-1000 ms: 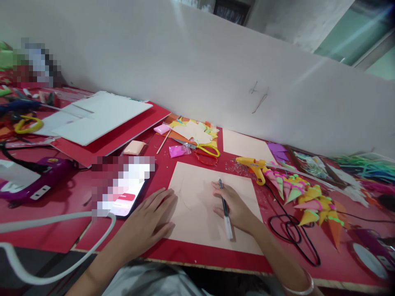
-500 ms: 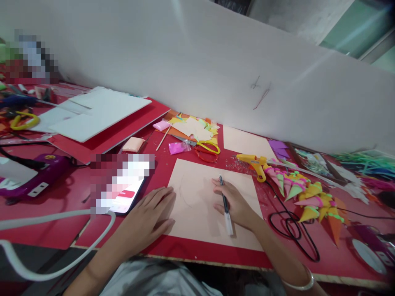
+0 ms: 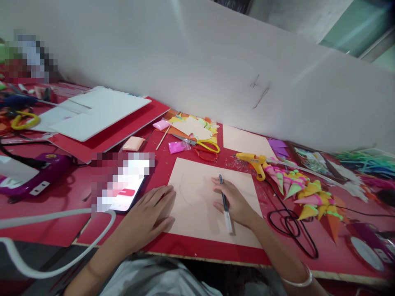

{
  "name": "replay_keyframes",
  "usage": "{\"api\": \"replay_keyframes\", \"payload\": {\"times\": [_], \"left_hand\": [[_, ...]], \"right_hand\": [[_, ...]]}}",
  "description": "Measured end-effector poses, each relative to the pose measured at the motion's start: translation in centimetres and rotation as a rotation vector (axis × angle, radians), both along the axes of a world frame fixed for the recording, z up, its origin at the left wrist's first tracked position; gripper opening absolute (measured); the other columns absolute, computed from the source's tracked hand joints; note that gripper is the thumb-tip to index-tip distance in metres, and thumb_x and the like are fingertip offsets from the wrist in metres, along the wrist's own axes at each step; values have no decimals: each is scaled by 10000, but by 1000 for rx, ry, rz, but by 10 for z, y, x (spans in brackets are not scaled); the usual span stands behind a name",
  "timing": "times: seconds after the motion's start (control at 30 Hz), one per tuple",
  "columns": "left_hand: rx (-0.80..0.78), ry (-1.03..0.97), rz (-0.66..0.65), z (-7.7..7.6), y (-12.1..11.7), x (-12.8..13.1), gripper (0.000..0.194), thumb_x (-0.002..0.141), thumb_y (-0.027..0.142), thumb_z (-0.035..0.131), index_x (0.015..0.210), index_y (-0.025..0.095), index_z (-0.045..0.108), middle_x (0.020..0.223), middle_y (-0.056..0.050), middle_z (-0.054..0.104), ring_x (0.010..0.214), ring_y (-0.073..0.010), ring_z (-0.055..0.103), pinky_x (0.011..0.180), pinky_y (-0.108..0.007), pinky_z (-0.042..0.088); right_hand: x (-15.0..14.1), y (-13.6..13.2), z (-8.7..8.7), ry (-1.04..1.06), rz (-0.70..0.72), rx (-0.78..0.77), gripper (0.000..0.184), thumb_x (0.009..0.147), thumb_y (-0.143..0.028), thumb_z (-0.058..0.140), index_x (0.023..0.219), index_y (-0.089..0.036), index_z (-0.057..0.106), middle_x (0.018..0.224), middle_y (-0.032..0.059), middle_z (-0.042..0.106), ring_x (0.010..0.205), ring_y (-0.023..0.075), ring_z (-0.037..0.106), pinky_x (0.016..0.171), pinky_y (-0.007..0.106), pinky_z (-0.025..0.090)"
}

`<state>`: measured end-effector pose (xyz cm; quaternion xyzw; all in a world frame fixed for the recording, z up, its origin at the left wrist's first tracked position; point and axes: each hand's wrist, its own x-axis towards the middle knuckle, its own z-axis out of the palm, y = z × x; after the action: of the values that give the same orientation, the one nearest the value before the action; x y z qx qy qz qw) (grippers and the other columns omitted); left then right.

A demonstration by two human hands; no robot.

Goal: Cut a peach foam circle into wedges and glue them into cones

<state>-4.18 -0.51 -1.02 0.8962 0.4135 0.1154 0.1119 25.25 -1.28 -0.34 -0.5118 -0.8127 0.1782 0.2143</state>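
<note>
A peach sheet of paper (image 3: 197,205) lies on the red table (image 3: 191,250) in front of me, with a faint curved pencil line near its left side. My left hand (image 3: 148,216) rests flat on the sheet's left edge, fingers stretched out. My right hand (image 3: 233,201) lies on the right part of the sheet and holds a pen (image 3: 225,203) between its fingers, tip pointing away from me. A bangle circles my right wrist.
A phone (image 3: 125,193) lies left of my left hand. Yellow-handled scissors (image 3: 205,146), paper scraps, a yellow glue gun (image 3: 254,162) with black cord (image 3: 293,232), coloured paper cones (image 3: 305,197), white boards (image 3: 98,113) and a purple device (image 3: 33,176) surround the sheet. A white wall stands behind.
Both hands stay on the sheet in the same pose. Only the view has shifted slightly downward.
</note>
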Motion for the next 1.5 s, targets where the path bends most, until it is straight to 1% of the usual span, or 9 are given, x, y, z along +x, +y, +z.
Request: {"api": "replay_keyframes", "payload": {"times": [0.17, 0.53, 0.87, 1.0, 1.13, 1.23, 1.37, 1.47, 1.5], "left_hand": [[10, 6, -5, 0, 0, 0, 564, 828, 380, 408, 1342, 232, 227, 1369, -37, 316, 1213, -216, 325, 993, -359, 311], [78, 24, -24, -3, -3, -2, 586, 836, 426, 378, 1358, 249, 181, 1381, -37, 305, 1230, -222, 309, 1002, -375, 296], [98, -29, -29, -2, -4, -1, 516, 838, 389, 378, 1322, 239, 278, 1336, -56, 359, 1207, -227, 330, 981, -374, 322], [128, -73, -49, -2, -5, -2, 486, 839, 389, 373, 1295, 226, 327, 1312, -70, 377, 1192, -232, 338, 967, -382, 329], [149, -69, -94, -5, -4, -2, 445, 845, 374, 361, 1260, 214, 381, 1287, -72, 413, 1170, -230, 359, 964, -396, 325], [180, -84, -91, -9, -4, -2, 431, 839, 351, 372, 1244, 208, 405, 1279, -72, 433, 1148, -230, 386, 952, -396, 338], [216, -121, -94, -14, -1, -2, 438, 826, 321, 394, 1250, 209, 407, 1274, -74, 453, 1145, -233, 406, 951, -396, 344], [231, -139, -93, -17, 2, -2, 441, 824, 314, 400, 1253, 215, 408, 1275, -77, 458, 1149, -236, 413, 948, -395, 348], [233, -133, -100, -17, 3, -3, 438, 827, 316, 393, 1255, 221, 407, 1284, -75, 450, 1156, -235, 410, 953, -395, 341]], "right_hand": [[-1, 0, -3, -24, -2, 38, 287, 733, -267, 569, 1001, -211, 484, 1295, 82, 429, 1196, 237, 361, 977, 437, 296], [-7, -3, -2, -2, -54, 46, 308, 733, -239, 560, 1028, -213, 476, 1292, 83, 428, 1174, 227, 397, 969, 423, 311], [-8, -6, -3, 17, -69, 93, 308, 745, -228, 548, 1045, -202, 484, 1222, 100, 485, 1087, 217, 474, 928, 403, 351], [-9, -8, -8, 32, -128, 119, 367, 763, -241, 531, 1120, -199, 453, 1143, 104, 526, 1010, 201, 519, 889, 388, 383], [-10, -10, -12, 70, -179, 139, 336, 759, -265, 537, 1082, -183, 492, 1086, 106, 550, 1014, 212, 512, 881, 387, 381], [-13, -5, -5, 224, -244, 77, 274, 793, -334, 486, 1025, -193, 523, 1005, 84, 581, 912, 191, 556, 819, 359, 422], [-28, 22, 15, 650, -379, -6, 340, 838, -473, 337, 975, -223, 522, 816, 39, 626, 724, 155, 597, 671, 305, 474], [-51, 49, 19, 940, -315, -7, 370, 794, -520, 392, 879, -206, 570, 774, 42, 634, 701, 147, 599, 667, 280, 470], [-59, 56, 17, 993, -288, -61, 375, 774, -523, 424, 857, -196, 586, 768, 46, 636, 694, 146, 599, 656, 272, 468]]}}
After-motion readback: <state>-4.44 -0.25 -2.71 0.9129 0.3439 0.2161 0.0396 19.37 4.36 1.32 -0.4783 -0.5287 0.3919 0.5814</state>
